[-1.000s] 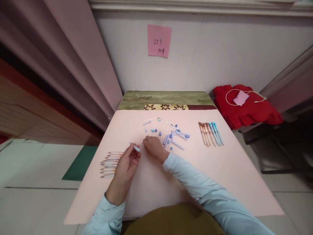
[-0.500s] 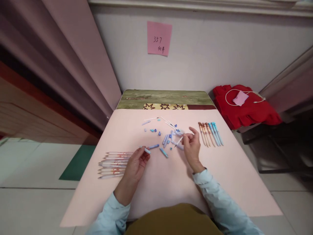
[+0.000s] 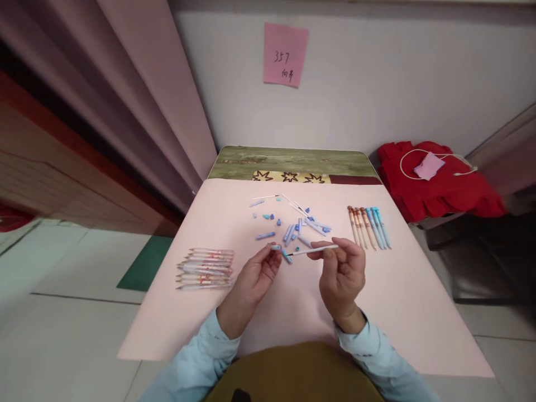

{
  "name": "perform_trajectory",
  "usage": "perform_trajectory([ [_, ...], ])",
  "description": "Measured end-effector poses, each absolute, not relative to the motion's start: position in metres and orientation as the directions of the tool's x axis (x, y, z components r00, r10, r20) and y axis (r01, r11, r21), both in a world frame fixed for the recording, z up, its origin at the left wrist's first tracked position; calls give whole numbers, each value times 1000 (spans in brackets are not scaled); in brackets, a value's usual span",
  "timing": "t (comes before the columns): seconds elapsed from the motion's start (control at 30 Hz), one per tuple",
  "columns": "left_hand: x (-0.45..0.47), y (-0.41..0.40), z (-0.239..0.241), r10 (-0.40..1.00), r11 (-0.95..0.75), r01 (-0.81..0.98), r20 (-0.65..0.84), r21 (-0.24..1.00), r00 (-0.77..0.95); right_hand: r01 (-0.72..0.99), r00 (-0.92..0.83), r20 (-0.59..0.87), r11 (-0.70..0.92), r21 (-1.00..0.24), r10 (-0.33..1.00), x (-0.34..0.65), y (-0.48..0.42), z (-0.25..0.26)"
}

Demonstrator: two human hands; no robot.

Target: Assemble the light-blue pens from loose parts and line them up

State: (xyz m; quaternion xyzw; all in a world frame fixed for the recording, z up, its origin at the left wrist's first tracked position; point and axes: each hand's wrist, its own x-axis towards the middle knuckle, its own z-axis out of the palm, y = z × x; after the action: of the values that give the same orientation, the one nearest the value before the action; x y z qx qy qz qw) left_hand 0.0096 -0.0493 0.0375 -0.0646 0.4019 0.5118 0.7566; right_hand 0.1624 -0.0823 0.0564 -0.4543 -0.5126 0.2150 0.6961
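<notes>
Between the thumb and fingers of my left hand (image 3: 256, 279) is a small light-blue pen barrel piece (image 3: 275, 247), its far part hidden by the fingers. My right hand (image 3: 343, 273) pinches a thin white pen refill (image 3: 314, 250), whose dark tip points left toward that piece, a short gap apart. Beneath and beyond the hands lie loose blue and lilac pen parts: barrels (image 3: 288, 233), a dark blue barrel (image 3: 265, 235), a teal barrel (image 3: 287, 257) and small caps (image 3: 278, 222). More white refills (image 3: 298, 210) lie among them.
Left on the pink-covered table (image 3: 402, 324) is a row of patterned pencils or pens (image 3: 205, 269). Brown-topped pens (image 3: 360, 226) and blue pens (image 3: 378, 228) line up at the right. Beyond the right edge, red cloth (image 3: 444, 195) carries a white cable (image 3: 456, 173).
My right hand has lifted the white refill off the cluster of parts and brought it nearer, level with the barrel piece. My left hand has shifted slightly right. The view has tilted a little.
</notes>
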Motion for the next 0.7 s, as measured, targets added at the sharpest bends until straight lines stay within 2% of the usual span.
perform_trajectory([
  [0.17, 8, -53, 46, 734, 468, -843, -648, 266, 203, 321, 211, 695, 622, -714, 688, 163, -89, 43],
  [0.3, 6, -54, 49, 753, 501, -823, -603, 267, 263, 412, 134, 723, 625, -663, 678, 168, -95, 42],
  [0.43, 7, -56, 52, 764, 542, -784, -565, 303, 310, 395, 136, 724, 633, -665, 676, 172, -100, 52],
  [0.5, 7, -58, 54, 789, 557, -745, -514, 367, 336, 360, 139, 717, 640, -679, 683, 173, -100, 59],
  [0.57, 7, -61, 56, 836, 538, -688, -416, 487, 359, 346, 181, 710, 632, -694, 680, 172, -99, 66],
  [0.7, 7, -64, 58, 894, 421, -533, -237, 734, 379, 276, 380, 641, 579, -767, 667, 171, -87, 76],
])
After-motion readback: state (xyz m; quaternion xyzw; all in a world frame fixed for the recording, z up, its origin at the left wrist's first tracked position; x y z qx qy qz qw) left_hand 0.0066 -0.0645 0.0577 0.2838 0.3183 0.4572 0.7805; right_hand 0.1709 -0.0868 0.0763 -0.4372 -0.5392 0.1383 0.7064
